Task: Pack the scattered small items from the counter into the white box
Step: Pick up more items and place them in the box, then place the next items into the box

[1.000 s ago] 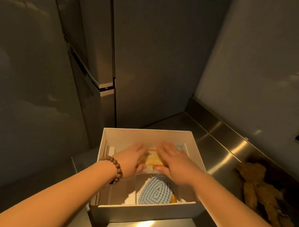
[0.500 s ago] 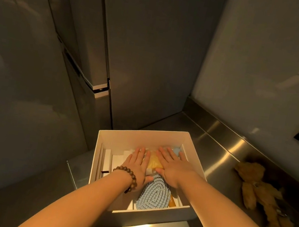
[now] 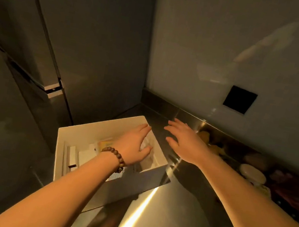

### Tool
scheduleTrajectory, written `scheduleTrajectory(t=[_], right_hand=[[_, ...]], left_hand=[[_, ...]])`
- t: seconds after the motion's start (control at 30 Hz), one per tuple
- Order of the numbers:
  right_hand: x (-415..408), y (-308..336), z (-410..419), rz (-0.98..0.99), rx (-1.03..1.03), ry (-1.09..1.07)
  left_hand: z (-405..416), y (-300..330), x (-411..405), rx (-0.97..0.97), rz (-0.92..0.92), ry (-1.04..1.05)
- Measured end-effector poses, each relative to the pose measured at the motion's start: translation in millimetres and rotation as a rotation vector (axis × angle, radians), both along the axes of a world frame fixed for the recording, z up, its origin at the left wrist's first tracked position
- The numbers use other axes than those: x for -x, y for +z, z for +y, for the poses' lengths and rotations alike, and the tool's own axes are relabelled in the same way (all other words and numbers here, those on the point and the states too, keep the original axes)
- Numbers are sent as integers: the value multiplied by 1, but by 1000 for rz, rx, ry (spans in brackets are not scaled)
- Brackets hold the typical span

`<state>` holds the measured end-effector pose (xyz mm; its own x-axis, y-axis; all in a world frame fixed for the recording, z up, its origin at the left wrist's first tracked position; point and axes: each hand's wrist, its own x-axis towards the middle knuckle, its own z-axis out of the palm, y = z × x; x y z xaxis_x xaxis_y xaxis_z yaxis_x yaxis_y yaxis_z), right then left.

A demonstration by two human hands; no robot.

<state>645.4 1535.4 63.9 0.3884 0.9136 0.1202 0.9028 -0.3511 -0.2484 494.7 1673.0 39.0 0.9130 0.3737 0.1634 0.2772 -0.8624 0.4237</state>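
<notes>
White box [image 3: 90,131] sits on the steel counter [image 3: 176,217], near its left end, close to the tall dark fridge [image 3: 39,67]. Box is open on top; inside, w/ dim light, a yellowish packet [image 3: 105,144] lies towards the middle, white card pieces [image 3: 74,155] stand along the left wall, and something clear, perhaps a plastic bag [image 3: 148,152], lies by the right wall.

L hand [image 3: 133,144] is over the box, palm down, fingers straight and together, reaching to the far right corner; thumb out to the side over the clear stuff. It grips nothing. Wooden bead bracelet [image 3: 116,157] on that wrist; forearm crosses the near wall of the box.

R hand [image 3: 185,142] is outside the box, above the counter just right of it, palm down, fingers spread and straight, holding nothing. Fingertips point to the back ledge [image 3: 167,106].

Beyond the R hand, along the back of the counter: a brown plush toy [image 3: 207,139], partly hidden by the hand, then a pale round lid-like item [image 3: 252,175], and darker bits further right, too dim to name. Black square plate [image 3: 239,99] on the wall above
</notes>
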Motion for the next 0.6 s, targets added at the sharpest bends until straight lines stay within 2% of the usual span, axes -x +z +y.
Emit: scheduleTrajectory(t=[0.1,0.27,0.43,0.6], right_hand=[[-17,3,-60,12,14,-137],[-35,-12,-163,35,-13,-303],[-30,-59,-247,187,48,-441],[-10,-115,-295,276,294,-566]], left_hand=[[-43,6,-29,-40,-55,-103],[-120,-7,-67,8,-106,-319],[-184,-61,-85,66,112,-393],[-222,-108,-92,70,321,-426]])
